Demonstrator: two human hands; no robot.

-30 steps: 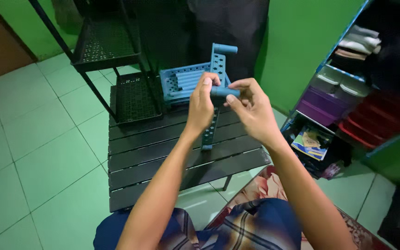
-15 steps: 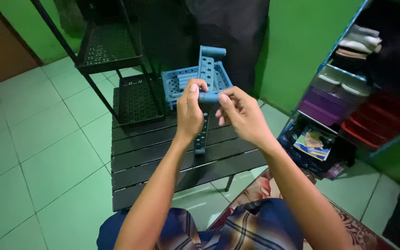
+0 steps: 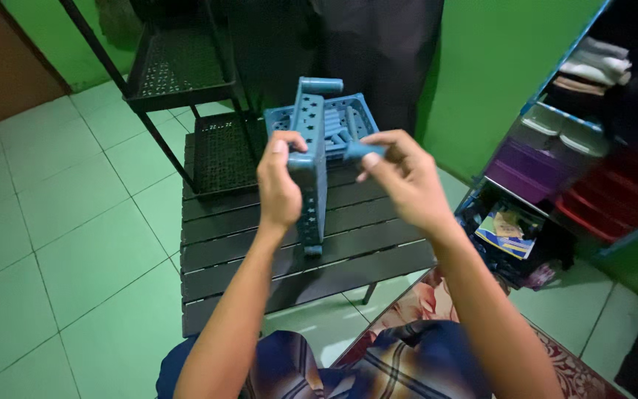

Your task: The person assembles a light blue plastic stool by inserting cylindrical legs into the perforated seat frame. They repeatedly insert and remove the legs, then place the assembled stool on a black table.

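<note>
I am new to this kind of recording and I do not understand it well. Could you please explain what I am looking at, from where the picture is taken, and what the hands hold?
There is no machine here. The picture comes from a camera worn on a person's head, looking down, so both arms reach in from the bottom of the frame.

The left hand grips a tall blue perforated plastic panel, which stands upright with its lower end on a low black slatted table. The right hand pinches a small blue plastic peg beside the panel's top.

Behind the panel, a blue plastic tray with more blue pieces rests on the table. Further back stands a black metal rack. On the right is a shelf unit with folded cloth and coloured bins. The floor has pale green tiles.
</note>
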